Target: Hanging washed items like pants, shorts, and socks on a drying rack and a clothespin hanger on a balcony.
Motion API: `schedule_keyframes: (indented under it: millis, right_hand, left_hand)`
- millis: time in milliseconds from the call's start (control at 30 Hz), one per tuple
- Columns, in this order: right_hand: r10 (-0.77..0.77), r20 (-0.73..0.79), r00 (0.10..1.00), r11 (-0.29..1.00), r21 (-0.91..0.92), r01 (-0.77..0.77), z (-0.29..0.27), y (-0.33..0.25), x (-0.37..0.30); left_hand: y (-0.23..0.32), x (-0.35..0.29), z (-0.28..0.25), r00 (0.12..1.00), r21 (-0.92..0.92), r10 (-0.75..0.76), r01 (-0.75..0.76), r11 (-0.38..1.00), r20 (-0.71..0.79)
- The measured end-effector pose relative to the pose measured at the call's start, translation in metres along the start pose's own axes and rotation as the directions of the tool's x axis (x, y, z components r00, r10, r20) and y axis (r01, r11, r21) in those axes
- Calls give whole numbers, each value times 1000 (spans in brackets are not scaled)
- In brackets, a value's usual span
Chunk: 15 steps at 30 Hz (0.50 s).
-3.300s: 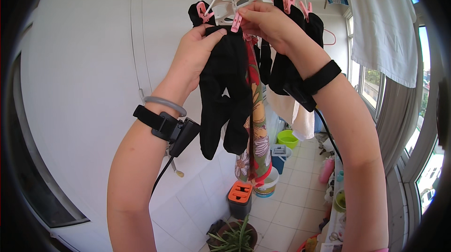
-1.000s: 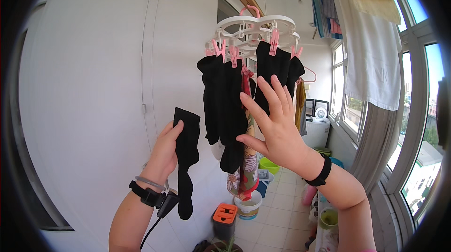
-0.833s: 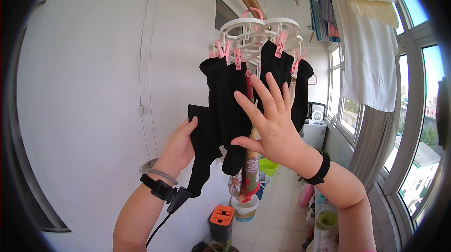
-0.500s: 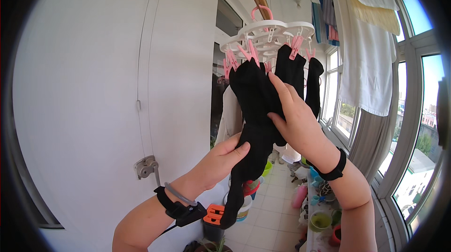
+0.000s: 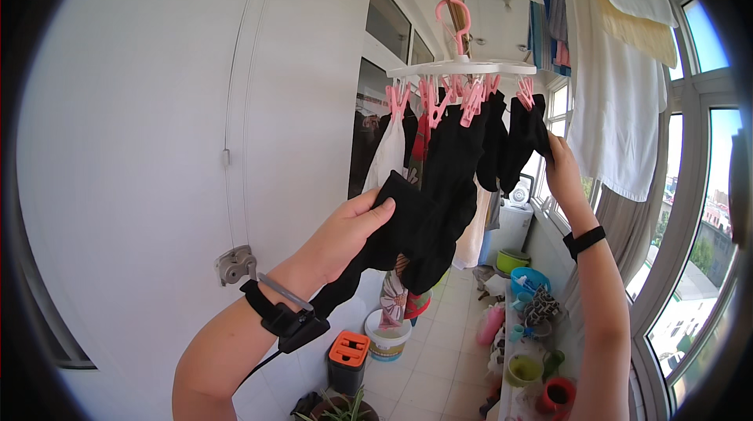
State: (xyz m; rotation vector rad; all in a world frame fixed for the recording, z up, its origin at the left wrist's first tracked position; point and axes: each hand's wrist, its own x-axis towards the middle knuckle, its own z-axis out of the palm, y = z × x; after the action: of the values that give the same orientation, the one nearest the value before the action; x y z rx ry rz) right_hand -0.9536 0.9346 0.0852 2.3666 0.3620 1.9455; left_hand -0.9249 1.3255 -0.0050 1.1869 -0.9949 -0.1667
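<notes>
A white clip hanger (image 5: 439,68) with pink pegs (image 5: 471,99) hangs by its pink hook from a wooden rail. Between the thumb and fingers of my left hand (image 5: 345,237) is a black sock (image 5: 401,205), its cuff upward and its lower part trailing beside my wrist. It looks free of the pegs. Other black socks (image 5: 455,162) hang close behind it. At the hanger's right side, my right hand (image 5: 566,174) has its fingertips closed at the edge of another hanging black sock (image 5: 525,135); the fingers are partly hidden.
A white wall (image 5: 157,146) stands on the left, windows (image 5: 714,209) on the right. White cloths (image 5: 616,107) hang at upper right. Below are a white bucket (image 5: 387,339), an orange-topped bin (image 5: 349,349), a potted plant (image 5: 349,407) and a ledge with a red pot (image 5: 557,396).
My right hand has moved right, from the near sock to one at the hanger's right side. The left hand has drawn its sock slightly left and down, away from the pegs. The hanger now looks level.
</notes>
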Motion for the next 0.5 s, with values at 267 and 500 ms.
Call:
schedule_keyframes:
  millis: [267,500]
  right_hand:
    - [-159,-287,944,928,281,242,-50,-135,27]
    - [-491,19,871,786,441,434,6,-196,74]
  left_hand:
    - [6,22,-4,984,-14,100,-103,995,-146]
    - [47,44,-6,937,-195,271,-314,929,-220]
